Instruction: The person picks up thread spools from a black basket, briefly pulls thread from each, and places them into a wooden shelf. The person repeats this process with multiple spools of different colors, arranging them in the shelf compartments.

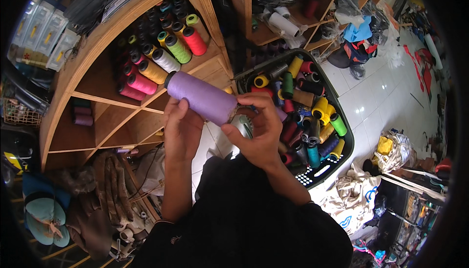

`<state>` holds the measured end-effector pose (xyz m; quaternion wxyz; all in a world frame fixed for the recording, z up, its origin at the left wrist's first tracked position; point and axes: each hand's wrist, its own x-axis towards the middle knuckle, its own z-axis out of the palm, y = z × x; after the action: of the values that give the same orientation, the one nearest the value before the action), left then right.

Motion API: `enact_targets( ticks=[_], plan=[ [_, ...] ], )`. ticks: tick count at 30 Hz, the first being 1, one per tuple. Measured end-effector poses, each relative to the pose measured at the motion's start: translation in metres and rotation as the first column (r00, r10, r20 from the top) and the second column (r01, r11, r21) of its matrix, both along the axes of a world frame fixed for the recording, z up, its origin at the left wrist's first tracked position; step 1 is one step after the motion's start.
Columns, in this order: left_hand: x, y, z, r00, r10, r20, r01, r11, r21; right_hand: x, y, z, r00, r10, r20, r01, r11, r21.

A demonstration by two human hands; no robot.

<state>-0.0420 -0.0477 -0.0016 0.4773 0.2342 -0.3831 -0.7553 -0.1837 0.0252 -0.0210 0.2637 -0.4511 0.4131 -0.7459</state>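
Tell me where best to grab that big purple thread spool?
Around the middle of the purple thread spool, probably from below, as the left hand does. It lies tilted, a long cylinder, while the right hand is at its lower end.

Your hands hold the purple thread cone (202,98) between the wooden shelf (122,116) on your left, stacked with thread spools (161,57), and the black plastic basket (320,170) of spools on your right.
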Motion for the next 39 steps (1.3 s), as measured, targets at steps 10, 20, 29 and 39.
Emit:
enact_targets(
  ticks=[10,20,29,39],
  plan=[
    [-0.008,0.007,0.007,0.998,-0.051,-0.041,0.055,0.993,0.108,-0.005,0.007,0.013,0.953,-0.147,-0.267,0.145,0.989,-0.028],
    [-0.004,0.003,-0.010,0.998,-0.066,0.020,0.067,0.997,-0.042,-0.008,0.005,-0.001,0.994,-0.040,-0.097,0.042,0.999,0.020],
    [-0.016,-0.004,-0.024,0.981,-0.195,0.006,0.191,0.957,-0.220,-0.008,0.006,-0.002,0.951,0.145,0.272,-0.169,0.984,0.064],
    [-0.012,0.002,-0.013,0.997,-0.072,-0.025,0.070,0.995,-0.073,-0.013,0.003,-0.008,0.853,-0.157,-0.497,0.153,0.987,-0.050]
  ],
)
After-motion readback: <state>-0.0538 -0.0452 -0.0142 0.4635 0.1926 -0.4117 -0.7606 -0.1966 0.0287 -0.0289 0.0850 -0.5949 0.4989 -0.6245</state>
